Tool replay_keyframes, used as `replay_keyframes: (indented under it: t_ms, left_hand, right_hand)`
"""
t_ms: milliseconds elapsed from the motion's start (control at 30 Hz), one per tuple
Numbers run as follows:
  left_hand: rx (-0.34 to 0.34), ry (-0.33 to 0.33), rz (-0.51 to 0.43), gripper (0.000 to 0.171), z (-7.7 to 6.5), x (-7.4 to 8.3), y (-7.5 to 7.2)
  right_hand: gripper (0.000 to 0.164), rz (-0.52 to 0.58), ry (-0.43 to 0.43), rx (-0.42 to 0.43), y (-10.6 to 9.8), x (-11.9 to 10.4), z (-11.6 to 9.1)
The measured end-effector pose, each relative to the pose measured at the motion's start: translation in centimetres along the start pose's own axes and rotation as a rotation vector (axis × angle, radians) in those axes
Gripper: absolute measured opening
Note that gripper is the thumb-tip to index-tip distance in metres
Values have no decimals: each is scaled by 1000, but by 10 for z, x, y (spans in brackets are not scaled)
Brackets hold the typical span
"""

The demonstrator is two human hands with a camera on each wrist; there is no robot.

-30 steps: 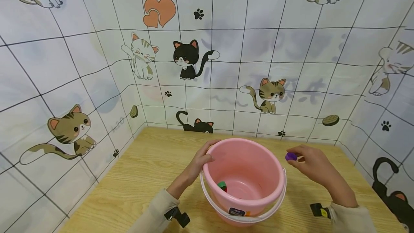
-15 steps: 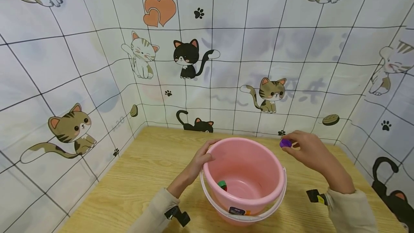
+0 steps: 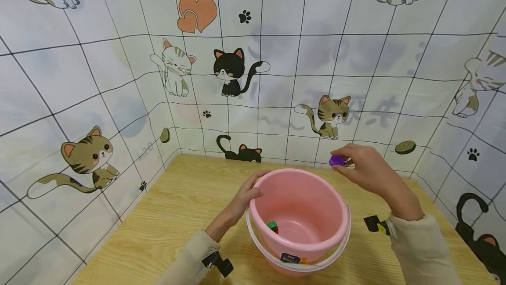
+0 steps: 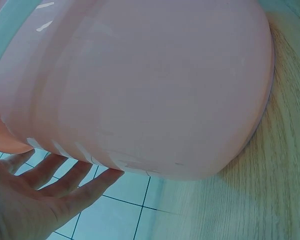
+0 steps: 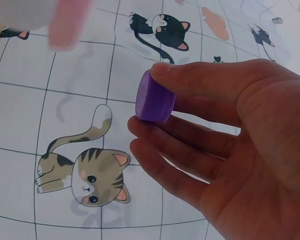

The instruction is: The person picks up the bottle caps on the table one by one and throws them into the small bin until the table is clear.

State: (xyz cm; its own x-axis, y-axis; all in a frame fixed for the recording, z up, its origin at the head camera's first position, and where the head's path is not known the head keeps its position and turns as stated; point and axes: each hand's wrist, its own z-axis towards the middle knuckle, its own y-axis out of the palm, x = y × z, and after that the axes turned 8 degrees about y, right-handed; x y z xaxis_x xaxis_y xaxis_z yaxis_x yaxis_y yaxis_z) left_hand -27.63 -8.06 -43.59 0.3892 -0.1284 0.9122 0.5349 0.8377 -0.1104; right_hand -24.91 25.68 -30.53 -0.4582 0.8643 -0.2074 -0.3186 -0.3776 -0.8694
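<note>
A pink bucket stands upright on the wooden table in the head view. My left hand grips its left rim, the thumb over the edge and the fingers along the outer wall, as the left wrist view of the bucket also shows. Above and beyond the bucket's right rim, my right hand pinches a purple bottle cap between thumb and fingertips. The right wrist view shows the ridged side of this cap. Inside the bucket, a small green cap lies at the lower left, with something red beside it.
The bucket's white handle hangs down over its front, near a dark label. Under it is the wood-grain table. Grid-patterned sheets with cat prints enclose the table's back and sides.
My right hand has risen and moved left with the purple bottle cap, from beside the bucket to above its far right rim. The left hand and the bucket stay in place.
</note>
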Motion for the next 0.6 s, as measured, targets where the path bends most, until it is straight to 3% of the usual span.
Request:
replay_keyframes:
  t_ms: [300,600]
  left_hand:
    - [1,-9,-5,62,-1,-1,0]
    - [2,-7,1,62,0,0,0]
  right_hand:
    - [28,-19,-28,-7,-13,-24,17]
    - [24,-12,-90,5,-13,-38,26]
